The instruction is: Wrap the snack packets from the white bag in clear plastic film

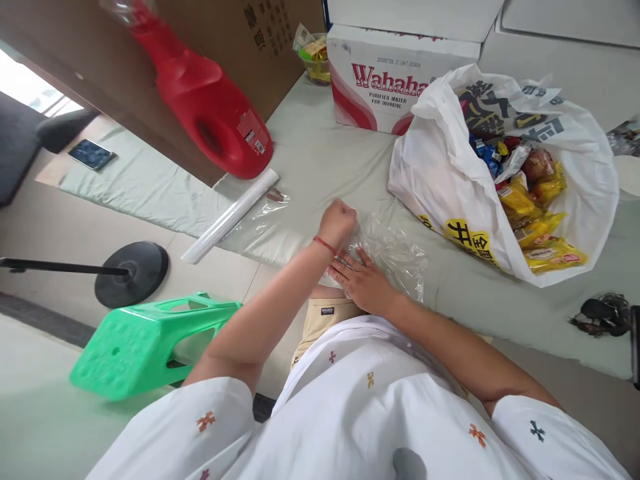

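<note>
My left hand (339, 223), with a red string bracelet at the wrist, is curled into a fist over the cloth-covered table. What its fingers hold, if anything, is hidden. Just below it, my right hand (369, 285) lies flat with spread fingers on a crumpled sheet of clear plastic (400, 257). This thin plastic spreads to the right of both hands. To the left, a white roll of plastic film (233, 217) lies slantwise at the table's edge, with a loose transparent stretch beside it.
A white shopping bag (445, 193) of packaged snacks (533, 207) stands open at right, before a Wahaha water carton (380, 83). A red jug-like bottle (215, 100), a small snack tub (317, 67), a phone (91, 154) and keys (603, 313) lie around. A green stool (125, 353) is lower left.
</note>
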`<action>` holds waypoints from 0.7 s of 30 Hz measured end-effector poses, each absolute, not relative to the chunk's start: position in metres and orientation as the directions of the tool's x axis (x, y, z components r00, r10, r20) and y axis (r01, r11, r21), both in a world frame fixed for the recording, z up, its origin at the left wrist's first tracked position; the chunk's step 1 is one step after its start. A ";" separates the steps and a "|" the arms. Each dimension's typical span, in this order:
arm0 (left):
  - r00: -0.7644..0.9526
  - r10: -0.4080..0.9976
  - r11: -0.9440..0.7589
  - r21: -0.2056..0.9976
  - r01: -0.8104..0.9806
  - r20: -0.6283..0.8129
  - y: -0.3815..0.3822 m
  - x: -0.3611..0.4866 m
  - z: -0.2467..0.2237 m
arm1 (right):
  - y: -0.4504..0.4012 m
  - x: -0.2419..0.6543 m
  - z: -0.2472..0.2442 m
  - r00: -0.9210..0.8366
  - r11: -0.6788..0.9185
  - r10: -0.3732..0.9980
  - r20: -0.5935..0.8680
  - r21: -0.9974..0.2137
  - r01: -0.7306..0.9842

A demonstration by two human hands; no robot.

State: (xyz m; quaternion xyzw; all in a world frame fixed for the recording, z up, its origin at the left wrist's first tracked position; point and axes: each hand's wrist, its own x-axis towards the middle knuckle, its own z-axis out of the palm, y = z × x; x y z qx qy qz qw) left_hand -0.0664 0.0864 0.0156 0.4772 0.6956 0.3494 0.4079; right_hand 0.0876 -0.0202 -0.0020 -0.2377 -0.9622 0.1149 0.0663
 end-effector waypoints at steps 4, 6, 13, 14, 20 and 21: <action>-0.165 0.983 0.165 0.797 0.580 -0.084 0.052 -0.034 0.019 | -0.029 0.088 -0.002 -0.843 0.816 0.537 0.020 -0.266 0.513; -0.150 0.988 0.132 0.752 0.646 -0.045 0.041 -0.024 0.018 | -0.036 0.091 -0.002 -0.820 0.785 0.573 -0.006 -0.286 0.550; -0.002 0.999 0.027 0.470 0.882 -0.052 0.019 -0.018 0.011 | -0.065 0.124 0.023 -0.871 0.719 0.491 -0.018 -0.557 0.417; 0.032 0.999 -0.016 0.409 0.912 -0.034 0.016 -0.020 0.010 | -0.066 0.135 0.030 -0.889 0.676 0.458 -0.015 -0.644 0.359; 0.097 0.994 -0.084 0.221 0.972 -0.051 0.003 -0.030 0.009 | -0.021 0.218 0.053 -0.178 0.020 0.979 -0.099 -0.823 0.568; 0.094 0.994 -0.080 0.211 0.974 -0.058 0.003 -0.030 0.009 | -0.007 0.225 0.050 -0.053 -0.053 0.992 -0.117 -0.755 0.654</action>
